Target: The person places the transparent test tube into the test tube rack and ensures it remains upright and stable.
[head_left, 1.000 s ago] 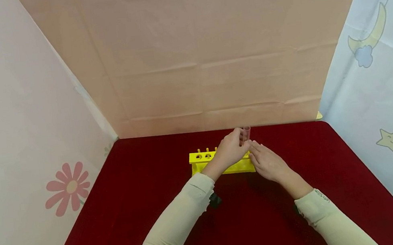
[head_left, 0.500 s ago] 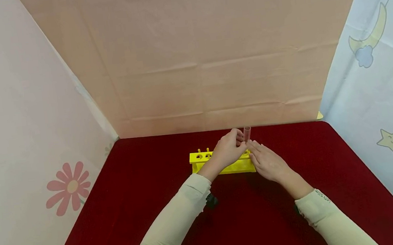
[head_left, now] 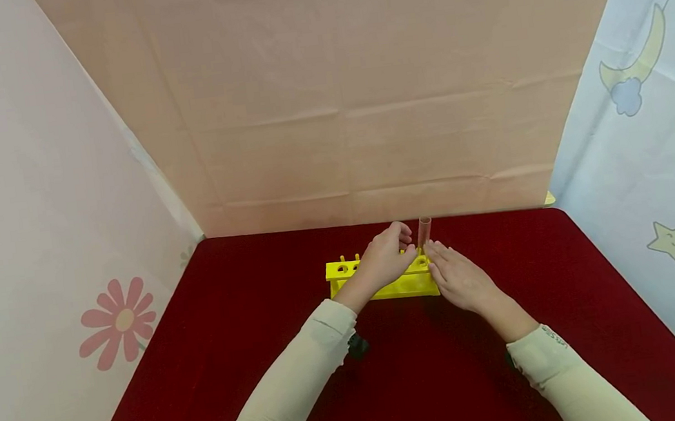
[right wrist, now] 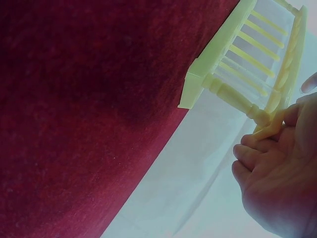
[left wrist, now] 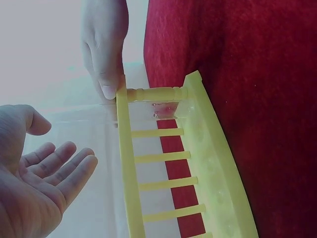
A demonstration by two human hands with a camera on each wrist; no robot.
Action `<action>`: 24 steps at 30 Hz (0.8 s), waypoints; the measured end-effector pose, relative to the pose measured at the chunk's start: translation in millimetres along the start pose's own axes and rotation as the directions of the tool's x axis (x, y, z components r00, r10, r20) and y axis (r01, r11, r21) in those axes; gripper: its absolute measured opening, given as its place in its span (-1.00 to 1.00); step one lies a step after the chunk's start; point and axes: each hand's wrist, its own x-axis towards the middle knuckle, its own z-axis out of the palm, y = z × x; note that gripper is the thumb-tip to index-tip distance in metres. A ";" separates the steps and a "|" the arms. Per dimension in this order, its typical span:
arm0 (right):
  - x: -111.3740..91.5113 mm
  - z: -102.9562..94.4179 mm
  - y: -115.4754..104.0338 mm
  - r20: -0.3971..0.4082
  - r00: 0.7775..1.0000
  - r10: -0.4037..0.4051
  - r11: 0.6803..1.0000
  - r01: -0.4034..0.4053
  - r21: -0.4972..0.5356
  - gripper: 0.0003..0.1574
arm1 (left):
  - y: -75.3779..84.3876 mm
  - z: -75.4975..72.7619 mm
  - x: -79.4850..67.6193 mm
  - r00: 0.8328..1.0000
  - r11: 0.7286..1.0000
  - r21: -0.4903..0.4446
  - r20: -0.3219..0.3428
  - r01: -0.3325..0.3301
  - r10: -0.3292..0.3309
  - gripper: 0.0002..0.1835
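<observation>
A yellow test tube rack (head_left: 405,287) stands on the red cloth, with round holes along its top plate. A clear test tube (head_left: 424,230) rises upright from the hole at its right end; the left wrist view shows its lower part (left wrist: 166,110) inside the rack. My left hand (head_left: 382,259) hovers over the rack just left of the tube, holding nothing; its fingers (left wrist: 74,173) are loosely bent and apart from the rack in the left wrist view. My right hand (head_left: 460,276) grips the right end of the top plate, the rack's corner (right wrist: 272,130) between thumb and fingers.
The red-covered table (head_left: 229,306) reaches back to a beige wall sheet (head_left: 331,100). Patterned white sheets hang at the left (head_left: 12,206) and right (head_left: 639,169). A small dark object (head_left: 358,346) shows under the left wrist.
My left hand has let go of the test tube and drawn off to the left. The tube stays standing in the rack, and my right hand has kept its place.
</observation>
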 end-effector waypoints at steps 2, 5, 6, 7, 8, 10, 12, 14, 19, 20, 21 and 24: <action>-0.2 -0.3 -0.1 -0.002 1.000 -0.002 1.000 0.002 0.000 -0.37 | 0.1 -0.7 -0.9 1.000 1.000 -0.004 -0.002 0.003 -0.003 -0.67; -0.7 -0.7 -0.1 -0.002 1.000 -0.006 1.000 0.006 -0.004 -0.37 | 0.8 -2.1 -2.4 1.000 1.000 -0.008 -0.003 0.014 -0.014 -0.68; -0.8 -0.9 -0.4 -0.002 1.000 -0.007 1.000 0.007 -0.004 -0.37 | 0.9 -2.6 -3.0 1.000 1.000 -0.009 -0.002 0.017 -0.017 -0.68; -1.0 -1.0 -0.5 -0.003 1.000 -0.007 1.000 0.007 -0.003 -0.37 | 1.1 -3.2 -3.6 1.000 1.000 -0.011 -0.001 0.021 -0.021 -0.68; -1.1 -1.0 -0.7 -0.004 1.000 -0.008 1.000 0.008 -0.003 -0.37 | 1.1 -3.8 -4.1 1.000 1.000 -0.010 -0.001 0.023 -0.023 -0.68; -1.3 -1.1 -1.0 -0.002 1.000 -0.007 1.000 0.007 -0.002 -0.37 | 0.6 -4.8 -5.3 1.000 1.000 -0.012 0.001 0.026 -0.026 -0.68; -1.3 -1.1 -1.4 -0.001 1.000 -0.008 1.000 0.008 -0.002 -0.37 | -0.2 -5.6 -6.2 1.000 1.000 -0.008 0.001 0.027 -0.027 -0.68; -1.1 -0.9 -1.3 -0.001 1.000 -0.010 1.000 0.010 -0.005 -0.37 | -1.5 -6.4 -7.2 1.000 1.000 -0.004 0.001 0.031 -0.031 -0.67; -1.2 -0.4 -0.6 -0.003 1.000 -0.005 1.000 0.005 -0.010 -0.37 | -6.0 -8.6 -9.8 0.999 0.999 0.008 0.001 0.044 -0.044 -0.66; -1.3 -0.3 -0.6 -0.004 1.000 -0.002 1.000 0.002 -0.010 -0.36 | -7.1 -9.0 -10.3 0.999 0.999 0.008 -0.001 0.045 -0.045 -0.66; -1.4 -0.1 -0.5 -0.006 1.000 -0.002 1.000 0.002 -0.013 -0.36 | -7.9 -9.5 -10.9 0.999 0.999 0.011 -0.003 0.047 -0.047 -0.66; -1.2 0.3 -0.7 -0.010 1.000 -0.001 1.000 0.001 -0.015 -0.36 | -11.3 -11.4 -12.1 0.999 0.999 0.010 -0.006 0.049 -0.049 -0.66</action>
